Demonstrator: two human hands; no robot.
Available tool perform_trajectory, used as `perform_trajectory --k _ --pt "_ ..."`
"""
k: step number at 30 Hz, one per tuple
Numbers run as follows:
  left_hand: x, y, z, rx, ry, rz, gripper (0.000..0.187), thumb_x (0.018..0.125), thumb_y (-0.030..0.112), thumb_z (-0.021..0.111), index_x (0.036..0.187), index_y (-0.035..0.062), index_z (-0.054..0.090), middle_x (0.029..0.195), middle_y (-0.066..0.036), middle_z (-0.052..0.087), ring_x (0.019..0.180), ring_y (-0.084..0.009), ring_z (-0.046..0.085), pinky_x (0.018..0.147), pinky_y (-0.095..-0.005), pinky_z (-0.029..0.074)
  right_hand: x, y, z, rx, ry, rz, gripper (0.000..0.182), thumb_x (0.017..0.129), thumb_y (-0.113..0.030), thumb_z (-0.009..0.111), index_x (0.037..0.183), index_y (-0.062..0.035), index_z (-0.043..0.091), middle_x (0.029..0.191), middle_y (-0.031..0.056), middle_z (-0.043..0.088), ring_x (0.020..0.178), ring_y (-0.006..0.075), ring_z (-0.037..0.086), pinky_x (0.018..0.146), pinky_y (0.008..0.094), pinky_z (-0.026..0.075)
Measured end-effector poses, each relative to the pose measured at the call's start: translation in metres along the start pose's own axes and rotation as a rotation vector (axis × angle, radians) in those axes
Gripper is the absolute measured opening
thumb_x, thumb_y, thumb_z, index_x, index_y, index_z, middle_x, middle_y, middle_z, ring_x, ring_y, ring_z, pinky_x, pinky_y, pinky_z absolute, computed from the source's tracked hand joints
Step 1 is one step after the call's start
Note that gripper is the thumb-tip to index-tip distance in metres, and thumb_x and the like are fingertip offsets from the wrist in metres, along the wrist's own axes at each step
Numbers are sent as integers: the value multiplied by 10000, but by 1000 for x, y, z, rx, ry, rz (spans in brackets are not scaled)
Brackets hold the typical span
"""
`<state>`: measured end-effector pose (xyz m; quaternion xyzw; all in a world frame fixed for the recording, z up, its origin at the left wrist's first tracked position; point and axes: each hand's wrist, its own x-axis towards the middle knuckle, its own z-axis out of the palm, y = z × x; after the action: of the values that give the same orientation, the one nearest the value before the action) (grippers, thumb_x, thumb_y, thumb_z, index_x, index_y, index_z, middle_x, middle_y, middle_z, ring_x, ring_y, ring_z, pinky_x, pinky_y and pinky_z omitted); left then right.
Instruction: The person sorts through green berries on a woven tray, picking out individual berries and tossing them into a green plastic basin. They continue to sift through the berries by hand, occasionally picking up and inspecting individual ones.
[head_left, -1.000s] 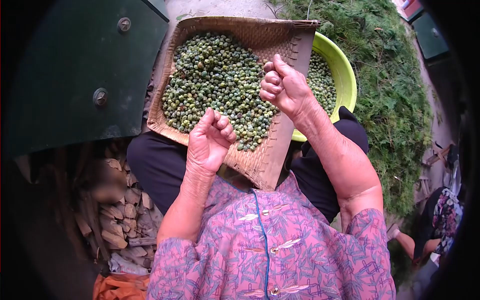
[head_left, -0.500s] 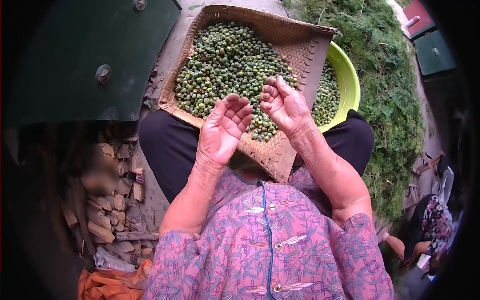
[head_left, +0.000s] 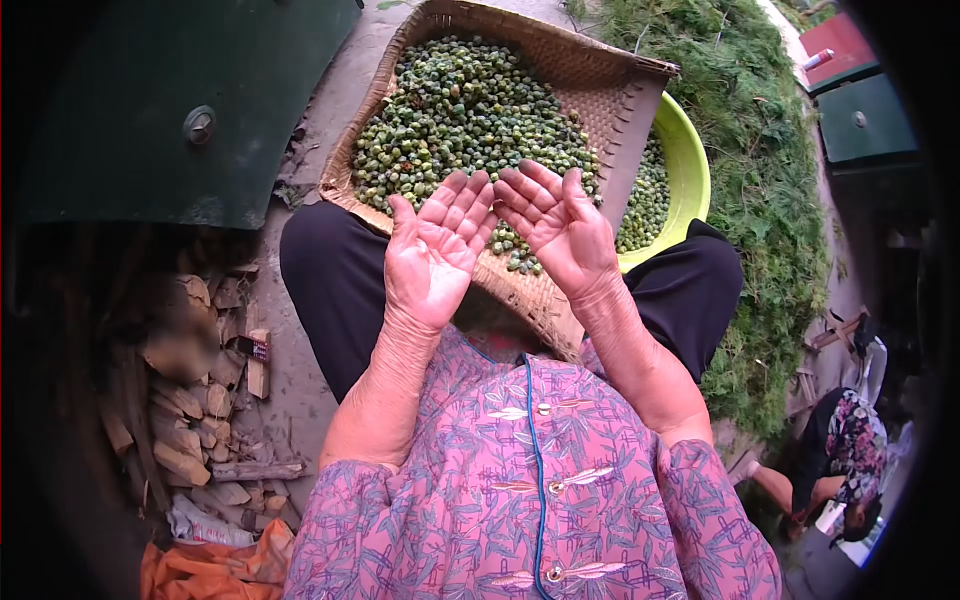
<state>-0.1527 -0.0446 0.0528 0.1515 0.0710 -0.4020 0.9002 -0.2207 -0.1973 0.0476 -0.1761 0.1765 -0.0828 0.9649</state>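
Note:
Both palms face up above the near part of a woven winnowing basket (head_left: 590,110). My left hand (head_left: 435,245) is open, its fingers stretched out and holding nothing. Beside it, my right hand (head_left: 560,225) is open too, fingers extended, with the fingertips of both hands close together. Small round green fruits (head_left: 470,115) lie heaped in the basket, partly hidden behind my fingers. The basket rests across my lap. Under its right side stands a lime-green plastic basin (head_left: 690,170) holding more of the same green fruits (head_left: 645,205).
Chopped firewood (head_left: 185,430) lies stacked at the lower left, near an orange cloth (head_left: 220,565). A dark green metal panel (head_left: 150,130) stands at upper left. Cut green foliage (head_left: 770,230) covers the ground on the right. Another person (head_left: 840,450) is low at the far right.
My fingers have uncurled and spread, and both palms have turned up. The right hand has moved left, bringing the fingertips together. The view has shifted slightly.

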Motion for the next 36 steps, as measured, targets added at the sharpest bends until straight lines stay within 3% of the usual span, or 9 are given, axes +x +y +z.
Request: perform_trajectory --k 5,8,12,15,16,19,26,33,36 --pt "-2 -7 2 60 -2 34 764 934 562 285 1398 -42 217 1451 -211 263 1354 -300 261 1129 -434 188 -3 3 -2 5 -22 -7 611 979 -451 272 1331 43 344 1320 230 446 1243 322 428 1060 455 337" --pt "-6 -16 -3 995 -235 205 811 916 609 256 1403 -39 255 1454 -200 273 1370 -259 237 1124 -369 168 -1 11 -7 29 -39 -13 629 976 -466 253 1347 35 335 1329 201 447 1265 303 402 1078 438 310" --pt "-5 -36 -13 2123 -317 597 725 924 519 369 1396 -25 288 1437 -224 288 1357 -366 237 1105 -488 151 -6 21 -1 -10 -127 -11 670 956 -504 282 1377 18 287 1391 152 385 1309 256 345 1096 396 272" --pt "9 -34 -19 2026 -158 732 699 931 485 395 1405 -14 276 1440 -229 277 1355 -355 244 1102 -456 187 -15 28 5 29 -106 -7 683 954 -508 281 1408 2 235 1434 152 316 1319 248 331 1100 391 265" --pt "15 -27 -19 1764 -133 716 617 952 378 434 1411 -2 274 1441 -235 267 1350 -331 264 1091 -404 233 -20 31 2 155 -165 75 670 962 -494 269 1403 9 243 1426 164 328 1317 263 333 1103 401 262" --pt "12 -8 -5 1047 -11 278 463 943 133 487 1364 -15 364 1290 -150 497 1170 -198 476 1002 -301 368 -28 32 7 242 -166 145 663 967 -485 263 1385 28 266 1414 198 337 1309 303 342 1105 429 259" --pt "5 -21 -16 794 114 251 215 891 63 578 1080 -30 618 937 -46 649 803 -74 591 735 -203 489 -25 31 -4 170 -152 122 654 964 -494 263 1338 38 334 1327 212 445 1240 321 439 1071 436 332" --pt "10 -24 -18 843 226 362 77 869 74 616 886 0 630 751 5 624 632 -35 547 569 -175 461 -28 38 5 81 -131 137 642 971 -460 289 1364 48 281 1390 218 367 1282 315 390 1084 428 314" --pt "14 -22 -19 779 263 395 161 877 162 636 790 29 607 678 18 597 579 -28 530 505 -173 436 -27 44 2 85 -134 165 653 970 -469 272 1365 52 282 1397 219 358 1288 323 381 1085 436 308"
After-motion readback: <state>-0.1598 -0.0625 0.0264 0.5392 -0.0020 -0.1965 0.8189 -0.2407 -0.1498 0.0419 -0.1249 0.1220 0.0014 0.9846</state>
